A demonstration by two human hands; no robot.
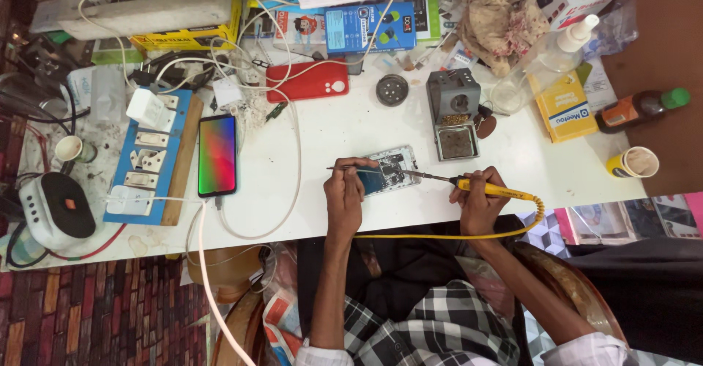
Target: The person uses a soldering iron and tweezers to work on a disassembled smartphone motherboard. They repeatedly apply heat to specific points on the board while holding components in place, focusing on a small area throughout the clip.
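Left hand point(344, 190) pinches a thin pair of tweezers point(351, 169) over the opened phone point(392, 169), which lies on the white table point(322, 128) just in front of the person. Right hand point(477, 197) is closed around the yellow handle of a soldering iron point(469, 184), its tip reaching the phone's board. Further left, a lit phone point(217, 155) rests beside a blue power strip point(150, 157). Behind the work sits a grey iron stand point(454, 113); a red phone point(307, 82) lies further back.
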